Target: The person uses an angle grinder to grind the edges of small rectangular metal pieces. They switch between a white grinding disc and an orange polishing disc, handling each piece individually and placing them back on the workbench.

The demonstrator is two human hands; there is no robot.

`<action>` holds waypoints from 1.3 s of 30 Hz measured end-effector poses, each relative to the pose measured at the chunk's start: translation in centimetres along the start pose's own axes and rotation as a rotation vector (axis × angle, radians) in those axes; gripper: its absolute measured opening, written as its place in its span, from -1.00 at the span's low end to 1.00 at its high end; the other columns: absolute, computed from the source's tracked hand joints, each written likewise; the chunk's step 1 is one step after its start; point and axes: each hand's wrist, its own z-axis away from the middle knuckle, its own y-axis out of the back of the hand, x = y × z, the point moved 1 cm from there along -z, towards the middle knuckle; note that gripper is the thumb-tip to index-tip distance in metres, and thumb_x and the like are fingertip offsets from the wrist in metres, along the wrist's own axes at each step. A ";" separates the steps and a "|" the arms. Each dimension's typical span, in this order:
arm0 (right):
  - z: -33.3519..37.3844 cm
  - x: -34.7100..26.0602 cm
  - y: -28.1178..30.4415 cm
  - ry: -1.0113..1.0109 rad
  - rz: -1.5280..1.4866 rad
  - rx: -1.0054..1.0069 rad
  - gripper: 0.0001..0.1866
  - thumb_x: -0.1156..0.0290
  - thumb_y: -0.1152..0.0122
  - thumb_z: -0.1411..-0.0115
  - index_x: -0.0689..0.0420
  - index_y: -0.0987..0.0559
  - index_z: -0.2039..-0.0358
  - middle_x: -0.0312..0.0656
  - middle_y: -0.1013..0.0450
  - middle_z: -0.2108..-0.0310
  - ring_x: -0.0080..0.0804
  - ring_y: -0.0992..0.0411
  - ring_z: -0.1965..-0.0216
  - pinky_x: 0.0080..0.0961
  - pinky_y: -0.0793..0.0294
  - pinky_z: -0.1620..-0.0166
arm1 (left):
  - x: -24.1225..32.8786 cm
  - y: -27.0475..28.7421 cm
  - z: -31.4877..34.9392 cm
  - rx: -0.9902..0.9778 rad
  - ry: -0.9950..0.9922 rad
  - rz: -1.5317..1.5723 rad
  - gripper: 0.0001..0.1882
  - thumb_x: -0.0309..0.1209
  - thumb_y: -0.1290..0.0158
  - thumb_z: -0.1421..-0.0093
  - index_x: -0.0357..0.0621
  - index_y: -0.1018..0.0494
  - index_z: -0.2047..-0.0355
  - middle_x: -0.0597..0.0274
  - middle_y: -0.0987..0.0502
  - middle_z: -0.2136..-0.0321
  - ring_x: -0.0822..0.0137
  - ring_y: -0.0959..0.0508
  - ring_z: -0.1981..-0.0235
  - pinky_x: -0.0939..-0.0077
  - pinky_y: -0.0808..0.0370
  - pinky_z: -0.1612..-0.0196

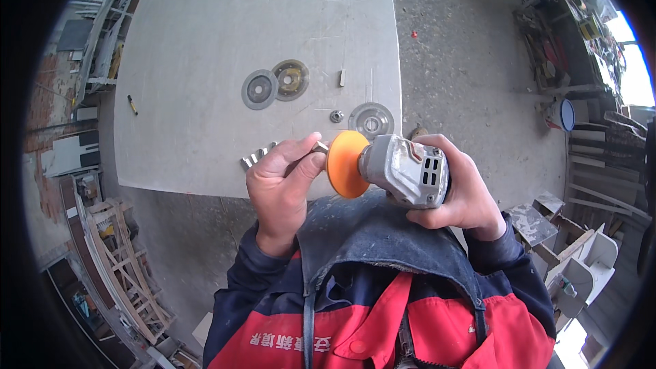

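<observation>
My right hand (468, 188) wraps round the grey body of an angle grinder (408, 172), with thumb and fingers on opposite sides. An orange round disc (347, 164) is fitted on the grinder's spindle and faces left. Between the thumb and fingers of my left hand (281, 181) is a small grey metal piece (319, 147), close against the disc's face; whether they touch I cannot tell. Several similar small pieces (258, 156) lie on the table just beyond my left hand. Past the grinder, a clear-looking grey disc (371, 120) and a metal flange nut (336, 116) lie flat.
The pale table (205, 27) ends at a near edge and a right edge. On it lie a grey disc (260, 89), a brownish disc (295, 80), a small block (342, 78) and a yellow-black marker (132, 104). A white bucket (562, 115) and stacked boards stand at the right.
</observation>
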 end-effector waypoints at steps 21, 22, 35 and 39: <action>1.8 1.8 1.8 -0.130 -0.328 0.240 -0.13 0.45 -0.52 0.20 0.29 -0.42 -0.21 -0.18 -0.55 0.01 -0.41 -0.54 -0.05 -0.42 -0.48 -0.21 | -1.4 3.8 0.2 -0.901 0.273 -0.523 -0.84 -0.50 -0.22 -0.21 -0.23 -0.69 0.20 0.22 -0.69 0.28 0.38 -0.65 0.23 0.44 -0.56 0.10; 1.7 1.8 1.8 -0.122 -0.333 0.233 -0.13 0.45 -0.53 0.20 0.29 -0.42 -0.21 -0.19 -0.55 0.01 -0.42 -0.54 -0.05 -0.42 -0.48 -0.21 | -1.3 3.8 -0.1 -0.863 0.241 -0.526 -0.82 -0.52 -0.21 -0.23 -0.24 -0.68 0.16 0.21 -0.70 0.27 0.38 -0.65 0.24 0.45 -0.56 0.11; 1.2 -0.1 -0.1 -0.079 -0.220 0.108 -0.14 0.36 -0.59 0.19 0.29 -0.46 -0.17 -0.18 -0.58 0.04 -0.48 -0.54 -0.01 -0.44 -0.50 -0.16 | -1.3 0.2 -0.4 -0.040 0.126 0.263 -0.72 -0.64 -0.18 -0.34 -0.32 -0.59 -0.05 -0.01 -0.71 0.15 0.35 -0.68 0.27 0.42 -0.65 0.17; 0.6 -0.8 -0.6 -0.063 -0.192 0.092 -0.15 0.36 -0.58 0.21 0.26 -0.48 -0.16 -0.15 -0.60 0.08 -0.45 -0.56 0.02 -0.43 -0.51 -0.15 | -1.2 -0.5 -0.1 -0.040 0.054 0.244 -0.72 -0.65 -0.17 -0.36 -0.34 -0.58 -0.07 0.03 -0.71 0.12 0.37 -0.68 0.19 0.46 -0.66 0.09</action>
